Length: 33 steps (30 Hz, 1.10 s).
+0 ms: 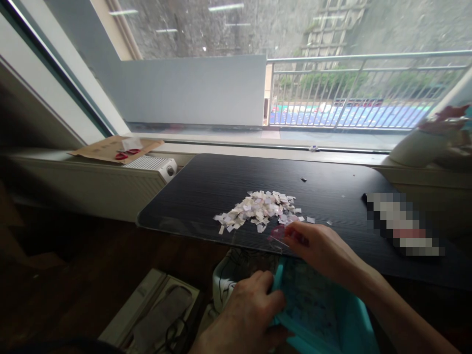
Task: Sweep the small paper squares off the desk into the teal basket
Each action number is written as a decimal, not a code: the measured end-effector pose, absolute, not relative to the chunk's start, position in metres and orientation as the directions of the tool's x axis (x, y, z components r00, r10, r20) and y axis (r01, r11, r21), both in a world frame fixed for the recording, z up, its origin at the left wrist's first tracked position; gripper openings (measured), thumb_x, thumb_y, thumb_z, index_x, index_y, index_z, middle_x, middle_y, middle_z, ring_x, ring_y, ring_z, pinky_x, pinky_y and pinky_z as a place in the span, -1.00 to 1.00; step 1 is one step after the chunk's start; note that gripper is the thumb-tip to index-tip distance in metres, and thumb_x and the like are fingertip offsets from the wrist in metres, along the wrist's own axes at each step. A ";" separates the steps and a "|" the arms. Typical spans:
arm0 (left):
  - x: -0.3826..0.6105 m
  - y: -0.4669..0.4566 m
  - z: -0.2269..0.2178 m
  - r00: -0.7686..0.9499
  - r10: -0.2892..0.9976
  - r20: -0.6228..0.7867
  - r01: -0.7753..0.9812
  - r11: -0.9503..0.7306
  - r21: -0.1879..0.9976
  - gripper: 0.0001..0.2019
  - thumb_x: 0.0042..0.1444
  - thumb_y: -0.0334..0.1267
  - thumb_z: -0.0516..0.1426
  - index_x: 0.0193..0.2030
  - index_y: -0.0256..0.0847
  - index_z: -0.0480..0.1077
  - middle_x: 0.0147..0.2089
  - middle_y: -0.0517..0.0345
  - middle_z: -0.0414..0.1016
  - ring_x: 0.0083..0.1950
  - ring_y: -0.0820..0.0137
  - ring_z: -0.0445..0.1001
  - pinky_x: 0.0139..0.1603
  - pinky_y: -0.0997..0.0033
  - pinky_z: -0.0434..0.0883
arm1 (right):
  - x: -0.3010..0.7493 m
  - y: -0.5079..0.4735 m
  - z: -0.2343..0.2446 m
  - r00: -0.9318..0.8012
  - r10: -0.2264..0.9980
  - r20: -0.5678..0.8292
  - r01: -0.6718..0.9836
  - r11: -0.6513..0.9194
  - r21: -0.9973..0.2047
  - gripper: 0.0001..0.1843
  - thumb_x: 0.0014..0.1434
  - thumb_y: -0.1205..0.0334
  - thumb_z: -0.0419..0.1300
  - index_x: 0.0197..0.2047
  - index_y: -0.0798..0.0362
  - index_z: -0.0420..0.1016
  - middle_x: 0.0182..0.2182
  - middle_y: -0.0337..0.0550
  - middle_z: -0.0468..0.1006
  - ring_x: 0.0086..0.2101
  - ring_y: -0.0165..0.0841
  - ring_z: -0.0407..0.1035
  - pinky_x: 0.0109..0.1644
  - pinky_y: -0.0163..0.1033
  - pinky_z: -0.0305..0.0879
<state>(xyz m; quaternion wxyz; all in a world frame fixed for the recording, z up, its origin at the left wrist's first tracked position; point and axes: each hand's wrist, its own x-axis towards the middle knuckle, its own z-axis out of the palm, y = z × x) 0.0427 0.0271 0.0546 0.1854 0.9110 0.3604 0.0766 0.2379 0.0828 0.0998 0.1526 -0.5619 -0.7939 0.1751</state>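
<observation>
Black counter (184, 196) is set before the window (206, 29), spread across the middle and right. A turquoise container (354, 324) is held low at the near edge; pale, indistinct contents are seen inside. Its left rim is gripped by the left hand (252, 302), fingers bent over it. The right hand (313, 241) is placed above the container, at the counter's near edge, fingertips drawn together. Far left, beyond the counter, a brown envelope (99, 147) is laid flat. At right on the counter, a dark object (400, 223) is blurred out. Mid-counter, a loose pile of paper scraps (261, 209) is heaped. Red-handled scissors (121, 156) are rested on the envelope. Pink clear film (277, 232) is pinched by the right hand, just near of the pile.
</observation>
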 end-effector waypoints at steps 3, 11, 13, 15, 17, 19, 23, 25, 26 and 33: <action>0.042 0.027 0.053 0.730 0.683 0.013 0.624 -0.674 0.395 -0.72 -0.01 -0.12 0.31 -0.28 -0.18 0.35 -0.22 0.12 0.28 -0.18 0.24 0.32 -0.34 0.40 0.24 | 0.237 0.080 0.101 -0.350 0.936 0.022 0.826 0.320 -0.463 -0.79 0.20 0.19 0.02 -0.33 0.01 0.46 -0.52 -0.25 0.48 -0.51 -0.44 0.28 -0.44 -0.36 0.06; 0.044 0.028 0.053 0.719 0.694 0.014 0.636 -0.667 0.388 -0.73 -0.03 -0.16 0.33 -0.33 -0.18 0.32 -0.24 0.15 0.27 -0.20 0.27 0.31 -0.35 0.41 0.23 | 0.251 0.083 0.100 -0.281 0.958 0.059 0.868 0.280 -0.409 -0.77 0.22 0.15 0.01 -0.32 0.00 0.46 -0.53 -0.25 0.47 -0.53 -0.42 0.29 -0.45 -0.35 0.06; 0.044 0.028 0.053 0.713 0.701 0.011 0.644 -0.661 0.385 -0.73 -0.04 -0.17 0.33 -0.34 -0.18 0.32 -0.24 0.15 0.27 -0.20 0.27 0.31 -0.35 0.41 0.23 | 0.253 0.085 0.099 -0.266 0.961 0.069 0.879 0.271 -0.391 -0.78 0.21 0.16 0.02 -0.30 0.01 0.46 -0.51 -0.23 0.49 -0.52 -0.42 0.30 -0.44 -0.35 0.07; 0.044 0.028 0.054 0.709 0.705 0.012 0.647 -0.657 0.387 -0.73 -0.03 -0.17 0.33 -0.33 -0.17 0.33 -0.24 0.15 0.27 -0.20 0.26 0.31 -0.34 0.40 0.24 | 0.252 0.084 0.099 -0.307 0.950 0.047 0.861 0.299 -0.411 -0.79 0.21 0.17 0.02 -0.31 0.00 0.46 -0.50 -0.24 0.50 -0.52 -0.42 0.30 -0.45 -0.36 0.07; 0.043 0.028 0.054 0.709 0.705 0.016 0.644 -0.656 0.393 -0.73 -0.03 -0.18 0.33 -0.31 -0.17 0.33 -0.23 0.15 0.27 -0.19 0.26 0.31 -0.33 0.40 0.24 | 0.249 0.082 0.100 -0.359 0.933 0.023 0.834 0.332 -0.440 -0.80 0.20 0.17 0.03 -0.34 -0.02 0.46 -0.52 -0.27 0.49 -0.53 -0.43 0.30 -0.46 -0.37 0.07; 0.043 0.029 0.055 0.711 0.703 0.016 0.640 -0.657 0.398 -0.73 -0.03 -0.18 0.33 -0.31 -0.17 0.33 -0.23 0.15 0.27 -0.18 0.26 0.31 -0.33 0.40 0.24 | 0.247 0.081 0.100 -0.366 0.930 0.022 0.826 0.336 -0.453 -0.80 0.20 0.17 0.03 -0.34 -0.02 0.45 -0.52 -0.28 0.48 -0.53 -0.44 0.29 -0.46 -0.37 0.07; 0.043 0.029 0.053 0.703 0.711 0.015 0.648 -0.649 0.399 -0.74 -0.02 -0.18 0.32 -0.31 -0.17 0.34 -0.23 0.15 0.27 -0.18 0.26 0.30 -0.32 0.40 0.25 | 0.243 0.080 0.099 -0.311 0.949 0.051 0.844 0.301 -0.443 -0.81 0.19 0.18 0.03 -0.34 0.00 0.45 -0.50 -0.25 0.49 -0.53 -0.43 0.29 -0.45 -0.37 0.07; 0.042 0.028 0.052 0.702 0.712 0.023 0.645 -0.649 0.405 -0.75 -0.01 -0.17 0.31 -0.31 -0.17 0.34 -0.23 0.15 0.27 -0.18 0.26 0.30 -0.31 0.40 0.25 | 0.240 0.076 0.098 -0.363 0.931 0.033 0.817 0.335 -0.469 -0.81 0.19 0.20 0.04 -0.35 0.00 0.45 -0.51 -0.27 0.47 -0.52 -0.44 0.28 -0.45 -0.38 0.07; 0.042 0.028 0.052 0.704 0.710 0.025 0.641 -0.650 0.408 -0.75 -0.01 -0.17 0.31 -0.30 -0.17 0.34 -0.23 0.14 0.28 -0.17 0.26 0.30 -0.31 0.40 0.25 | 0.239 0.073 0.098 -0.406 0.914 0.018 0.794 0.362 -0.488 -0.82 0.20 0.19 0.04 -0.35 -0.01 0.45 -0.52 -0.29 0.46 -0.52 -0.45 0.27 -0.45 -0.38 0.07; 0.040 0.027 0.054 0.688 0.726 0.010 0.664 -0.634 0.397 -0.77 -0.01 -0.23 0.31 -0.32 -0.17 0.33 -0.24 0.16 0.27 -0.19 0.27 0.30 -0.33 0.42 0.24 | 0.248 0.086 0.098 -0.298 0.951 0.085 0.859 0.306 -0.411 -0.74 0.23 0.11 0.00 -0.30 0.02 0.46 -0.52 -0.25 0.47 -0.53 -0.44 0.27 -0.46 -0.36 0.04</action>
